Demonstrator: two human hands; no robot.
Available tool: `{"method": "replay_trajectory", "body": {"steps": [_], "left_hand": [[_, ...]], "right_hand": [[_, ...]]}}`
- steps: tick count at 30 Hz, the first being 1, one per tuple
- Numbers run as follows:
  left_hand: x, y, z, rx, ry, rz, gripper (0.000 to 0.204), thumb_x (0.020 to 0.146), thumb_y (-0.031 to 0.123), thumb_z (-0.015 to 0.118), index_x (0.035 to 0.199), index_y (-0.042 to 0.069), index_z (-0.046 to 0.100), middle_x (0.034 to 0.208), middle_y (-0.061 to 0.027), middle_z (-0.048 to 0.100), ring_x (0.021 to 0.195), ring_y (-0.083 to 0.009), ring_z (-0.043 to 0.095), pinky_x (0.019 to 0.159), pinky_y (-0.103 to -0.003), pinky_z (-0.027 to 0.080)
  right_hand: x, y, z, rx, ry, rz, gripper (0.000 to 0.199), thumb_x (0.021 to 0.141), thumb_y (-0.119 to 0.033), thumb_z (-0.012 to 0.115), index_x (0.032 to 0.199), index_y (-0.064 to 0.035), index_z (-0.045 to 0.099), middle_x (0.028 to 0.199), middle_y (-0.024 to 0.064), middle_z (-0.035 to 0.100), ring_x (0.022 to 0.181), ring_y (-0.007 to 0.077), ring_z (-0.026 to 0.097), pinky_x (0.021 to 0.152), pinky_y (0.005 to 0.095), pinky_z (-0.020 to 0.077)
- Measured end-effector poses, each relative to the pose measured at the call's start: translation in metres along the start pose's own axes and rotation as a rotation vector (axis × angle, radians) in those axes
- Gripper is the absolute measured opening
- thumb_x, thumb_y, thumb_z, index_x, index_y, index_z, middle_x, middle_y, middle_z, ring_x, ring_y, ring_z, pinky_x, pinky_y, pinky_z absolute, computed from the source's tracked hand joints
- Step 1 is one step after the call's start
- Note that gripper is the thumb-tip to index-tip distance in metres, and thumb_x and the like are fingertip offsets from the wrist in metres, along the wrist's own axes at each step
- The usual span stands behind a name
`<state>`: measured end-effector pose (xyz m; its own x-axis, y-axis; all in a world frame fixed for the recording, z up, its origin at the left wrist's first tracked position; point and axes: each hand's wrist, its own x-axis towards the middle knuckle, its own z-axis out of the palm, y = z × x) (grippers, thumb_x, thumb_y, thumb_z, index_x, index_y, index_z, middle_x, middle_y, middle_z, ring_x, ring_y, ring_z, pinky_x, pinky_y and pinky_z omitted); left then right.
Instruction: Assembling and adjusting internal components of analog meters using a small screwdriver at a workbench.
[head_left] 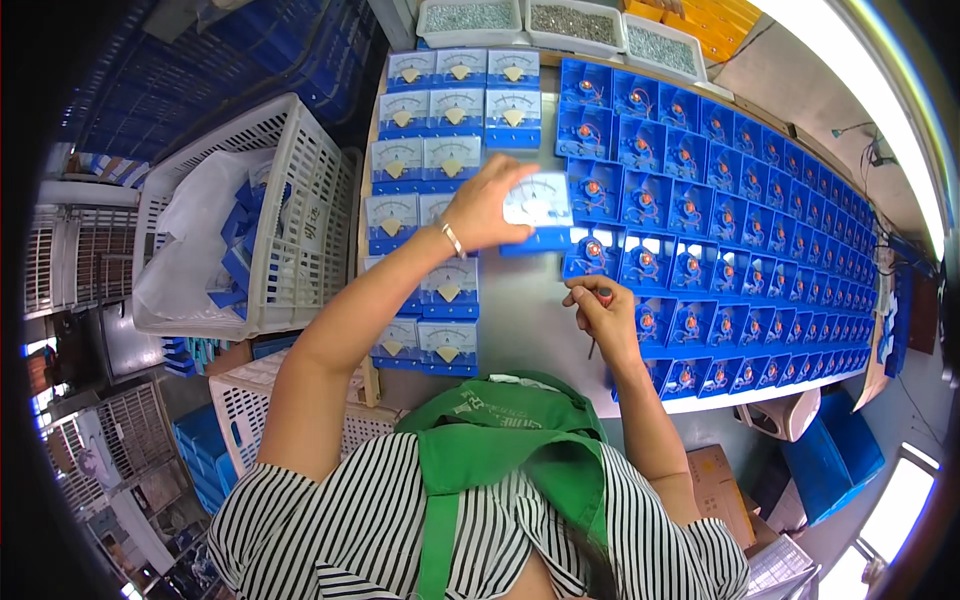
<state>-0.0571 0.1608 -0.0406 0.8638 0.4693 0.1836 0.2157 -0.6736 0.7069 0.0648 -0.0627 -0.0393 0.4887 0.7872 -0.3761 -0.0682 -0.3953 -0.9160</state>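
Observation:
My left hand (486,208) grips an analog panel meter (538,204) by its left side, holding it over the table between two groups of parts. The meter has a white dial face and a blue base, and it is slightly blurred. Lower and to the right, my right hand (608,322) is closed around a screwdriver (603,296); its red handle shows between the fingers and a thin shaft points down. Beside my left forearm stand rows of similar meters (451,158) with yellowish fan-shaped patches. Near my right hand begin rows of open blue housings (640,262) with orange-and-copper parts inside.
White trays of small metal parts (575,22) line the table's far edge. At the left stands a white plastic crate (290,215) with a clear bag and blue pieces. A blue bin (833,455) and a cardboard box (722,490) sit at lower right.

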Motion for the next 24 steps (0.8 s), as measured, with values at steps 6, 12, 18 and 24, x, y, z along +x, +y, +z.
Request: {"method": "replay_trajectory", "body": {"steps": [6, 12, 18, 24], "left_hand": [[-0.047, 0.075, -0.01, -0.346, -0.087, -0.02, 0.083, 0.061, 0.028, 0.076, 0.135, 0.004, 0.046, 0.118, -0.0156, 0.055, 0.11, -0.029, 0.054, 0.097, -0.035, 0.041], [-0.06, 0.088, -0.008, -0.417, -0.133, -0.085, 0.09, 0.06, 0.029, 0.077, 0.14, 0.006, 0.041, 0.124, -0.0172, 0.055, 0.115, -0.0278, 0.053, 0.101, -0.036, 0.039], [-0.065, 0.089, -0.004, -0.478, -0.151, -0.117, 0.093, 0.059, 0.029, 0.079, 0.141, 0.007, 0.04, 0.126, -0.0175, 0.055, 0.117, -0.0276, 0.052, 0.102, -0.037, 0.038], [-0.068, 0.088, -0.003, -0.499, -0.144, -0.125, 0.093, 0.059, 0.029, 0.079, 0.141, 0.007, 0.04, 0.126, -0.0177, 0.054, 0.118, -0.027, 0.052, 0.102, -0.037, 0.038]], "right_hand": [[-0.022, 0.009, 0.017, 0.575, -0.14, 0.138, 0.008, 0.089, -0.011, 0.061, 0.087, -0.0036, 0.063, 0.062, -0.0002, 0.055, 0.046, 0.0046, 0.045, 0.04, 0.0201, 0.031], [-0.039, 0.009, 0.019, 0.702, -0.173, 0.11, 0.002, 0.086, -0.006, 0.062, 0.087, -0.0056, 0.064, 0.067, 0.0005, 0.061, 0.05, 0.0061, 0.051, 0.041, 0.0203, 0.0369], [-0.046, 0.018, 0.026, 0.727, -0.097, 0.058, 0.006, 0.083, -0.003, 0.064, 0.088, -0.0059, 0.067, 0.072, 0.0, 0.064, 0.054, 0.0058, 0.054, 0.046, 0.0203, 0.041], [-0.049, 0.017, 0.031, 0.715, -0.04, 0.041, 0.007, 0.082, -0.004, 0.066, 0.088, -0.0063, 0.068, 0.072, -0.001, 0.064, 0.056, 0.0043, 0.054, 0.047, 0.0191, 0.0403]]}}
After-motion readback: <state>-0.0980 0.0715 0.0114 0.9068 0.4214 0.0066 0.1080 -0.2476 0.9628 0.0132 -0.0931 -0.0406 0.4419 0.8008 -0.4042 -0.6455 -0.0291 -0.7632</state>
